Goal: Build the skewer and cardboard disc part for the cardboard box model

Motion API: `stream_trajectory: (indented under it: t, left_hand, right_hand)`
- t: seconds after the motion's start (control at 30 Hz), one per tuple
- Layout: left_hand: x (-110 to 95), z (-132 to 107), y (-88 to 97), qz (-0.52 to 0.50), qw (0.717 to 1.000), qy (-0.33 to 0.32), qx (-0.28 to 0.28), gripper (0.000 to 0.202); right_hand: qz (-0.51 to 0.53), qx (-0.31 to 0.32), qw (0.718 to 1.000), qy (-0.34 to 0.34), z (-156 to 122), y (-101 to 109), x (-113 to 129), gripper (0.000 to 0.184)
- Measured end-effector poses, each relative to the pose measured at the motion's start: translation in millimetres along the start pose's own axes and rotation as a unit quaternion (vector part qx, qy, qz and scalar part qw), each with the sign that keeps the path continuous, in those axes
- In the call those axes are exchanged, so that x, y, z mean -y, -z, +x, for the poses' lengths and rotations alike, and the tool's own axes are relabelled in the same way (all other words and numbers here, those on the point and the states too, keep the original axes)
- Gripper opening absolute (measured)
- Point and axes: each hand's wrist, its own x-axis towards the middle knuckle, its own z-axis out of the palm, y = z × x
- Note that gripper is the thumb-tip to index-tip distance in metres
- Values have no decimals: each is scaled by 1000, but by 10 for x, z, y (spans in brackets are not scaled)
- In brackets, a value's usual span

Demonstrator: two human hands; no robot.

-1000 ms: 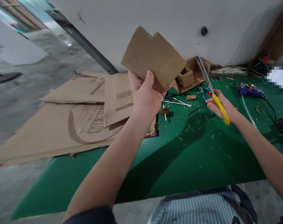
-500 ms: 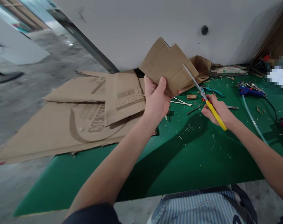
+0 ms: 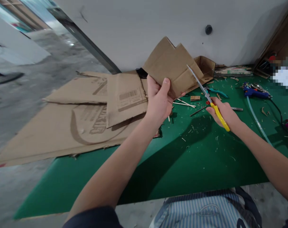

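Observation:
My left hand (image 3: 159, 98) is closed on a folded piece of brown cardboard (image 3: 173, 68), its thumb lying over the near face. The cardboard is held up tilted above the table, with a stepped notch in its top edge. In my right hand (image 3: 223, 112) are yellow-handled scissors (image 3: 220, 117), gripped with the long metal blade pointing up and left. The blade's tip lies in front of the cardboard's right part in this view; whether it touches I cannot tell. Fingers of my right hand are partly hidden behind the handle.
Large printed cardboard sheets (image 3: 51, 129) overhang the left side of the green table (image 3: 205, 164). Teal-handled pliers (image 3: 218, 92), a small wooden block (image 3: 195, 98), thin sticks (image 3: 185, 104) and a blue glue gun (image 3: 255, 91) with a cord lie farther back. A wall (image 3: 158, 19) stands behind.
The cardboard in my left hand has shifted very slightly up and right. The scissors and my right hand have barely moved, with the handle tilting a little.

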Motion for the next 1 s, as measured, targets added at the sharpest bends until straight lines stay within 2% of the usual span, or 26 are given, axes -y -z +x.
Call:
stream_trajectory:
  t: [0.13,0.27,0.43,0.5,0.73,0.9,1.0]
  left_hand:
    - [-49,-7,-26,8,1000,-11,4,63]
    - [-111,-47,-82,29,999,-26,13,64]
    - [-120,-107,-131,-6,999,-21,28,52]
    - [-103,-116,-128,-12,999,-21,38,49]
    - [-55,-87,-77,17,999,-19,33,62]
    - [-43,-101,-87,15,999,-11,41,64]
    - [-18,-119,-108,6,999,-3,37,58]
  right_hand:
    - [28,6,999,31,-8,29,-4,67]
    - [32,30,998,39,-39,71,27,78]
    - [-123,-12,992,-9,-55,63,78,78]
    - [-150,-27,988,-9,-44,35,69,79]
    - [-120,-54,991,25,-13,-50,-7,72]
    - [-68,-21,996,53,-48,19,1,78]
    - [-72,-22,996,41,-68,68,31,76]
